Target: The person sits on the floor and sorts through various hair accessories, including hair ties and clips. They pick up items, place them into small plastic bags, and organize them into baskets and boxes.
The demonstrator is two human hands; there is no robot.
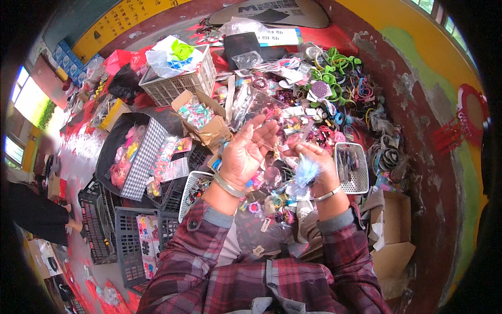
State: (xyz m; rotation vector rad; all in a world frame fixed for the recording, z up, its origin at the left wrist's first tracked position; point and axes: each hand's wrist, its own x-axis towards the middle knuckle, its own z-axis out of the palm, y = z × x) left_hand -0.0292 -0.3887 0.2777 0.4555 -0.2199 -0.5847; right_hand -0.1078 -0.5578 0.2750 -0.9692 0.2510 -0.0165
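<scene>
While both hands are raised over a heap of hair ornaments, a clear plastic packet (272, 137) is held up between them.

The packet is touched by the open left hand (246, 154); a blue fluffy pompom (306, 172) is clasped in the right hand (319, 165), beside a white basket (351, 168).

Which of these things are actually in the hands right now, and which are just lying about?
In hand:
- left hand raised, fingers on a clear plastic packet
- right hand holding a fluffy blue pom-pom

Lying about:
- white crate with bags
- open cardboard box of trinkets
- green bangles
- small white basket
- dark grey crates
</scene>
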